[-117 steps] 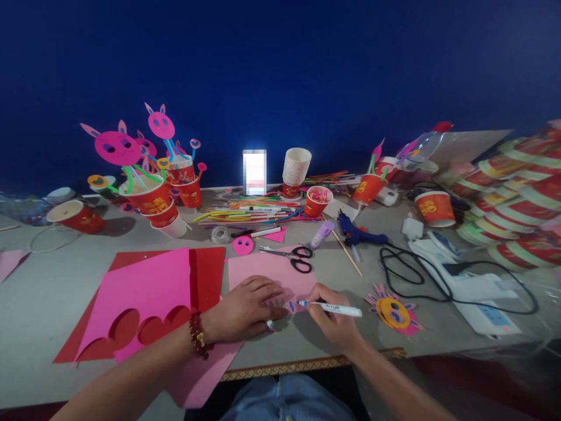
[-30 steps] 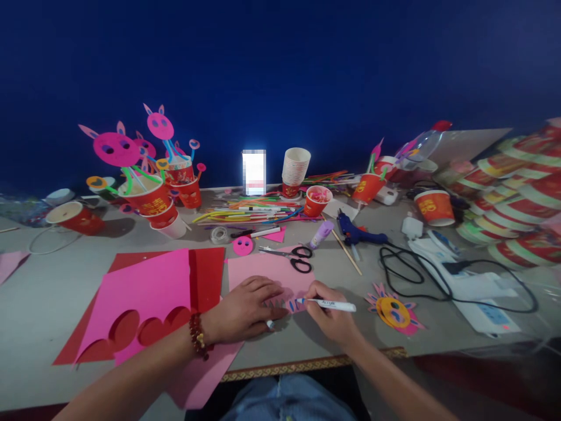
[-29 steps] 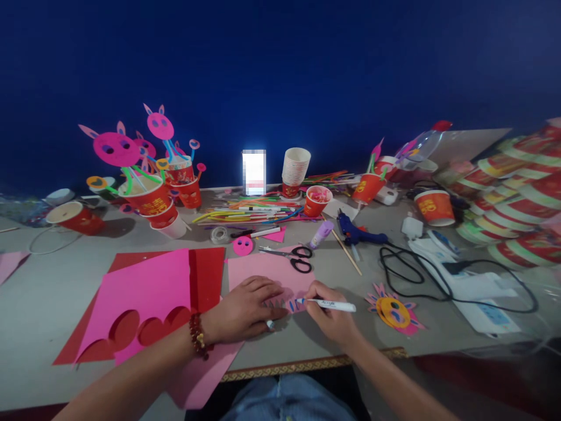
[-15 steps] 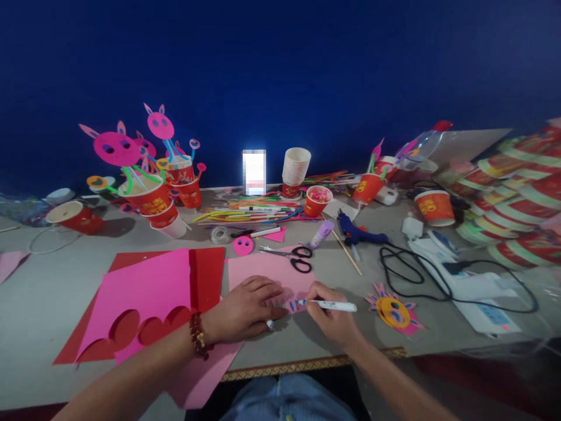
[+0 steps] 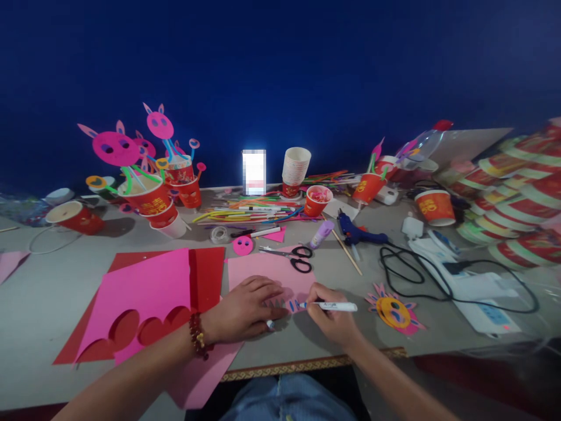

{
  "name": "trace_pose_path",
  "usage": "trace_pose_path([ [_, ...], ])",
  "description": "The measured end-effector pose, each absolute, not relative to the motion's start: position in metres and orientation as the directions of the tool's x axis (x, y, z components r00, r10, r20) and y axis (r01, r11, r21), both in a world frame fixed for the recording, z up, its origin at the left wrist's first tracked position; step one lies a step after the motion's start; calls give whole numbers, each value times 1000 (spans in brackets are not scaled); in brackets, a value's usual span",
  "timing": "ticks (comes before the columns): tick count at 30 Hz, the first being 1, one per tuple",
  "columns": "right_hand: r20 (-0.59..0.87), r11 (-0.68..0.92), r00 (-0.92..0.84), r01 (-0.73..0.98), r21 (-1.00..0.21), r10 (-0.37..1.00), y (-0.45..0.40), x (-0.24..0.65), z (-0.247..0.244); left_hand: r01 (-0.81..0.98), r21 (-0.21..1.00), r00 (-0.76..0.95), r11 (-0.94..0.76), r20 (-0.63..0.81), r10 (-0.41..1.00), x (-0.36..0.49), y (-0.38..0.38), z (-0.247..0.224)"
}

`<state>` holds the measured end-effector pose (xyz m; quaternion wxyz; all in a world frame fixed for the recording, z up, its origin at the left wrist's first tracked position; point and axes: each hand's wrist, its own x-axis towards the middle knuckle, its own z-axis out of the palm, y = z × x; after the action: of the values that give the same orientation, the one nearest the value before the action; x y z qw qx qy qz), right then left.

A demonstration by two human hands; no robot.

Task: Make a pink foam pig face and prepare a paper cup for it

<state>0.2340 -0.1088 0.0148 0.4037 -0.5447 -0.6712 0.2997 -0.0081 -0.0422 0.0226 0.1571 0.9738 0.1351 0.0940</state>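
Since the earlier frame, your marker (image 5: pixel 336 306) has shifted slightly. At lower centre, your left hand (image 5: pixel 243 310) lies on the pink sheet (image 5: pixel 263 266), fingers slightly spread; to its right, your right hand (image 5: pixel 333 323) pinches the marker over the sheet.

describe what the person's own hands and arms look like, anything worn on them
The left wrist wears a bracelet of dark red, shiny round beads with a gold-coloured piece. No sleeve or glove shows on either arm, and the right wrist is bare.
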Motion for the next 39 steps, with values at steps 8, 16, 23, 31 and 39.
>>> trace_pose_path([
  [8, 215, 235, -96, 466, -853, 972, -109, 235, 12, 223, 326, 946, -919, 155, 284, -8, -41, 23],
  [16, 202, 225, -100, 441, -869, 974, -110, 235, 10, 233, 330, 943, -915, 151, 295, -8, -42, 24],
  [23, 195, 218, -97, 409, -886, 976, -111, 235, 9, 232, 334, 943, -914, 155, 295, -8, -41, 23],
  [31, 191, 212, -92, 414, -885, 977, -111, 235, 9, 222, 331, 944, -917, 163, 287, -8, -41, 23],
  [39, 212, 217, -66, 485, -847, 975, -108, 234, 13, 230, 326, 941, -917, 165, 294, -8, -42, 24],
])
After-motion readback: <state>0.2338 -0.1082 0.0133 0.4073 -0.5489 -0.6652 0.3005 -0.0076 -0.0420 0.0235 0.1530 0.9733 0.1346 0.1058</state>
